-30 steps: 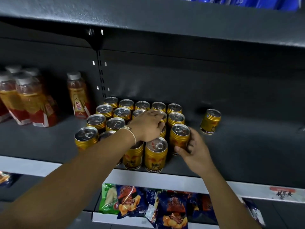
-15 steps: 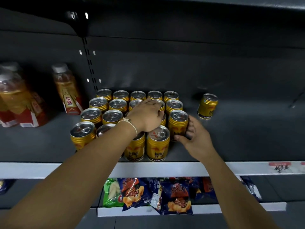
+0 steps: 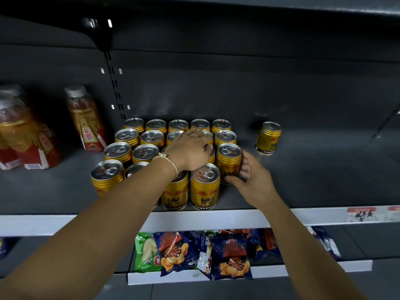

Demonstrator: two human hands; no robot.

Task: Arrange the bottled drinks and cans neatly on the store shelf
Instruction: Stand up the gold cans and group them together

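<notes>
At the far left of the dark shelf (image 3: 324, 174) I see a huddle of bottled drinks (image 3: 23, 139) with amber liquid and red-and-white labels, and just right of them a single bottle (image 3: 86, 120) standing upright on its own near the slotted upright of the back wall. Next comes the block of gold cans (image 3: 151, 146), upright in rows running from the back wall to the front lip, most of them touching their neighbours. My left hand (image 3: 190, 151) reaches in over the middle of that block, a pale cord bracelet (image 3: 171, 162) on the wrist; it lies palm down on the can tops with the fingers bent over them, and I cannot tell whether they actually clasp a can or only press on it. In front of it stands the front can (image 3: 205, 187), label facing me, at the shelf edge. Just right of that, my right hand (image 3: 252, 178) wraps its thumb and curled fingers around the side of the end can (image 3: 229, 162) in the second row from the front. Well apart to the right, a lone can (image 3: 268, 137) stands upright near the back. On the shelf below, snack bags (image 3: 216, 254) lie in a loose pile.
</notes>
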